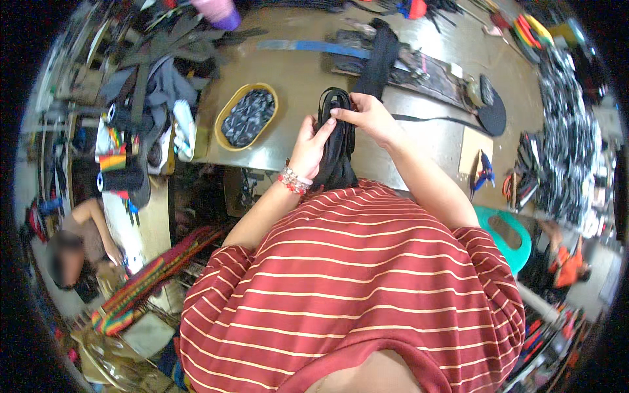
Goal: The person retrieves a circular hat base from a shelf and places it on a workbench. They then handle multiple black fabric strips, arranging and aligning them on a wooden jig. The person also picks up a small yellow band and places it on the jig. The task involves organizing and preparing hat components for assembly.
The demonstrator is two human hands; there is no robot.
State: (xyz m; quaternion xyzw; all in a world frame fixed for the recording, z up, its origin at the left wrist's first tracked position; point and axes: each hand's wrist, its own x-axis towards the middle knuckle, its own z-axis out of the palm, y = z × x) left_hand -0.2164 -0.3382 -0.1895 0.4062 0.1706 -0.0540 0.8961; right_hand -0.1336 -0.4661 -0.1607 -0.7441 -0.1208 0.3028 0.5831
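A looped bundle of black straps (339, 154) is held upright in front of my chest, just over the near edge of the table. My left hand (308, 149), with beaded bracelets at the wrist, is closed round its left side. From the right, my right hand (373, 119) grips the upper part, its thumb close to the left thumb. A wider black strap (380, 62) lies on the table just beyond the right hand. One thin black strap (436, 119) runs from near the right hand toward a rounded black pad (491, 116).
A yellow oval basket (219, 126) of small dark pieces stands left of my hands. Blue-handled cutters (483, 172) lie at right, near a green plastic seat (511, 239). A dark machine-like bar (426, 75) crosses the table (295, 72). Other people sit at far left and far right.
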